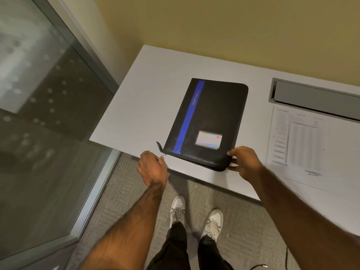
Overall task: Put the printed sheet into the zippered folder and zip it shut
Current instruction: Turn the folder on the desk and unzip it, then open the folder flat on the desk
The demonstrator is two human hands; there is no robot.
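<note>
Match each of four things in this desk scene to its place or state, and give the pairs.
Things:
1. black zippered folder with blue stripe
2. printed white sheet
3. left hand
4. right hand

Places or states:
A. pinching the zipper pull
B. lying flat on the white desk, right of the folder
C. closed, flat at the desk's near edge
D. holding the folder's near right corner

Pairs: 1-C, 2-B, 3-A, 4-D

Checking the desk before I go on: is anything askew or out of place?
The zippered folder lies slightly askew, its near corner past the table edge. The printed sheet lies flat beside it. Nothing spilled or damaged.
</note>
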